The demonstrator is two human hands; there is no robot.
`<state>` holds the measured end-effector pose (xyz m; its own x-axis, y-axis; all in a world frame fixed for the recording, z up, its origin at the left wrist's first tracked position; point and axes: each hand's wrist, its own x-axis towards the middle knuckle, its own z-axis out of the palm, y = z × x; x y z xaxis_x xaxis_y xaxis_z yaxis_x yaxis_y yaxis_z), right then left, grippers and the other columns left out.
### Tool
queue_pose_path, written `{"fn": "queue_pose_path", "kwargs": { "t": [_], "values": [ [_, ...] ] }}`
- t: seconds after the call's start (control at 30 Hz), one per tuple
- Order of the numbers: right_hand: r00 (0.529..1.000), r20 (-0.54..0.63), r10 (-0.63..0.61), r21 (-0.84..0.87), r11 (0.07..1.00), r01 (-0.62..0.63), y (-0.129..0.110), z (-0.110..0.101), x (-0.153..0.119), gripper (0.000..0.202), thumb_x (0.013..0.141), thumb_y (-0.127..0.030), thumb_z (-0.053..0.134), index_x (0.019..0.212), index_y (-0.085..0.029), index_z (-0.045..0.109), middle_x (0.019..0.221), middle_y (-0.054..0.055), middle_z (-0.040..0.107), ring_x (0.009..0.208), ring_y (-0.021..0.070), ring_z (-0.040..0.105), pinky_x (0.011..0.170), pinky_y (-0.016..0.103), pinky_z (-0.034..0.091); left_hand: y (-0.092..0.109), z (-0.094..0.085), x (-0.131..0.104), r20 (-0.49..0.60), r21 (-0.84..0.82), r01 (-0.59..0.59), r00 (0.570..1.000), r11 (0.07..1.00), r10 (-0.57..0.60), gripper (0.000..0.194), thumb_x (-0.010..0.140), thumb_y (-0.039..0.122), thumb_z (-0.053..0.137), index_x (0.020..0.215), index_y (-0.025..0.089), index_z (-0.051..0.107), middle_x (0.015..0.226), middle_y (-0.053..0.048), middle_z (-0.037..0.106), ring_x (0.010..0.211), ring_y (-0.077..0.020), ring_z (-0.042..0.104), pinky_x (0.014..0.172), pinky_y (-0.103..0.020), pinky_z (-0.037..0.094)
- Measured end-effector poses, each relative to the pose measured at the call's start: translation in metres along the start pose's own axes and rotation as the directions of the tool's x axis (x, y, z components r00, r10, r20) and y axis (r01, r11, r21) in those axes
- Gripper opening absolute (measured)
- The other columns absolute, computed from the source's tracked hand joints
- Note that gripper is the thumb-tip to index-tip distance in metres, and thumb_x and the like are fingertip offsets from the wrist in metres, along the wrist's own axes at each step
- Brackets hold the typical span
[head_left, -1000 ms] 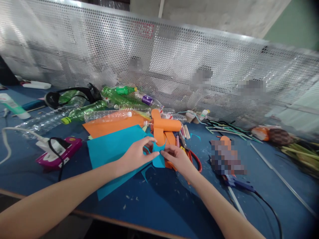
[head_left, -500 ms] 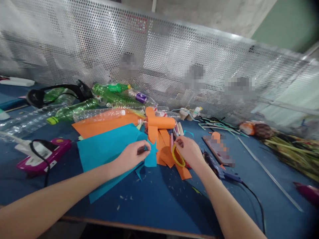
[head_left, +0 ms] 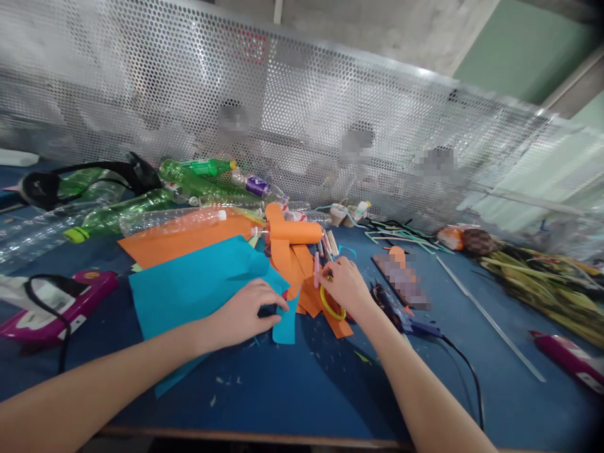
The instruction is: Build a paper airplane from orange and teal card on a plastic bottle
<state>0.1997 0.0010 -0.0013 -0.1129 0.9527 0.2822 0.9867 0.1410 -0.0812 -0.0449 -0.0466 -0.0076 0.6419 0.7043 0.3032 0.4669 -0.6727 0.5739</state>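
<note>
Left hand (head_left: 245, 311) pinches one blue paper cutout (head_left: 284, 319) flat on the desk (head_left: 302, 390); right hand (head_left: 343, 283) grips one yellow-handled scissors (head_left: 330, 303).

bare blue table (head_left: 292, 390) near edge, bottles (head_left: 155, 211) and orange paper (head_left: 189, 242) crowding the back, perforated screen (head_left: 302, 126) behind

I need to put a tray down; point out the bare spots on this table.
Bare blue tabletop lies between the two forearms, near the front edge, and right of the black cable. Around the teal paper sheet, orange paper pieces and plastic bottles it is crowded.

Both hands (head_left: 245, 311) forward, fingers (head_left: 325, 267) curled
</note>
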Motion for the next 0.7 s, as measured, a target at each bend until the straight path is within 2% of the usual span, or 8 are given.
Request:
{"fn": "queue_pose_path", "kwargs": {
  "t": [0.1, 0.3, 0.4, 0.5, 0.7],
  "values": [
    [1.000, -0.006, 0.016, -0.005, 1.000, -0.016, -0.002, 0.010, 0.001, 0.023, 0.078, -0.041, 0.057, 0.076, -0.018, 0.063, 0.080, 0.007, 0.053, 0.082, 0.0225, 0.051, 0.077, 0.033, 0.038, 0.000, 0.001, 0.001, -0.005, 0.042, -0.035, 0.999, 0.999, 0.035, 0.012, 0.081, 0.027, 0.059, 0.092, 0.024, 0.064, 0.089, -0.002, 0.066, 0.091, -0.0213, 0.055, 0.083, -0.038, 0.042],
    [0.997, -0.047, 0.065, -0.017, 0.998, -0.066, -0.007, 0.020, 0.003, 0.018, 0.081, -0.026, 0.048, 0.077, -0.014, 0.061, 0.082, 0.013, 0.056, 0.088, 0.0255, 0.051, 0.081, 0.036, 0.037, 0.000, 0.003, 0.002, -0.001, 0.103, -0.060, 0.998, 0.993, 0.061, 0.018, 0.084, 0.031, 0.055, 0.098, 0.023, 0.065, 0.089, -0.004, 0.067, 0.088, -0.0207, 0.056, 0.083, -0.037, 0.041],
    [0.997, -0.056, 0.056, -0.001, 0.998, -0.057, -0.007, 0.019, 0.001, 0.024, 0.083, -0.032, 0.046, 0.079, -0.013, 0.061, 0.084, 0.015, 0.057, 0.090, 0.0274, 0.051, 0.082, 0.038, 0.036, -0.003, 0.005, 0.001, -0.017, 0.150, -0.093, 0.995, 0.984, 0.097, 0.022, 0.086, 0.031, 0.051, 0.101, 0.022, 0.064, 0.091, -0.005, 0.066, 0.091, -0.0210, 0.056, 0.086, -0.038, 0.040],
    [0.996, -0.062, 0.062, 0.029, 0.998, -0.061, -0.007, 0.020, 0.000, 0.030, 0.080, -0.041, 0.051, 0.079, -0.013, 0.061, 0.085, 0.015, 0.057, 0.091, 0.0282, 0.051, 0.083, 0.039, 0.037, -0.006, 0.006, 0.001, -0.023, 0.170, -0.115, 0.992, 0.979, 0.120, 0.022, 0.086, 0.032, 0.051, 0.101, 0.022, 0.064, 0.093, -0.005, 0.065, 0.092, -0.0215, 0.055, 0.087, -0.040, 0.040],
    [0.986, -0.097, 0.138, 0.144, 0.982, -0.123, -0.009, 0.023, 0.000, 0.017, 0.077, -0.029, 0.051, 0.068, -0.017, 0.058, 0.077, 0.012, 0.057, 0.088, 0.0273, 0.052, 0.083, 0.040, 0.037, -0.005, 0.005, 0.001, -0.063, 0.202, -0.069, 0.994, 0.977, 0.084, 0.024, 0.086, 0.031, 0.049, 0.103, 0.022, 0.064, 0.097, -0.007, 0.063, 0.097, -0.0236, 0.052, 0.086, -0.041, 0.042]
  ]
}}
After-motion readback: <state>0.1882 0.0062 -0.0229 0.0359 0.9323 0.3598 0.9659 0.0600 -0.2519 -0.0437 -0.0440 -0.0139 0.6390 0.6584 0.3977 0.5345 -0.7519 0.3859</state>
